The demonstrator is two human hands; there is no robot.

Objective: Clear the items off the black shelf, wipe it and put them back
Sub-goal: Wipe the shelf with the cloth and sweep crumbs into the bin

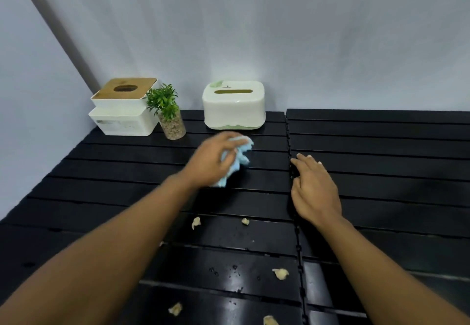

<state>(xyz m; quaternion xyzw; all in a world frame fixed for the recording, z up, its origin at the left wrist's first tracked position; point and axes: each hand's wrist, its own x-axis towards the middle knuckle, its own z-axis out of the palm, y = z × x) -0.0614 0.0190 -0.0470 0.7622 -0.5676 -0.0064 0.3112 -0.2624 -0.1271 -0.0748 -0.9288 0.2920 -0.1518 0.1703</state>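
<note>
My left hand (212, 160) grips a crumpled light blue cloth (241, 155) against the black slatted shelf (381, 146), near its middle. Flat on the shelf lies my right hand (314, 188), fingers straight, beside the seam between the two shelf panels. At the back left stand a white tissue box with a wooden lid (124, 107), a small potted plant in a clear glass (169, 115) and a white and green tissue box (234, 105).
Several pale crumbs (280, 273) and dark specks lie on the near part of the shelf. A grey wall runs behind the shelf and along its left side. The right panel holds nothing.
</note>
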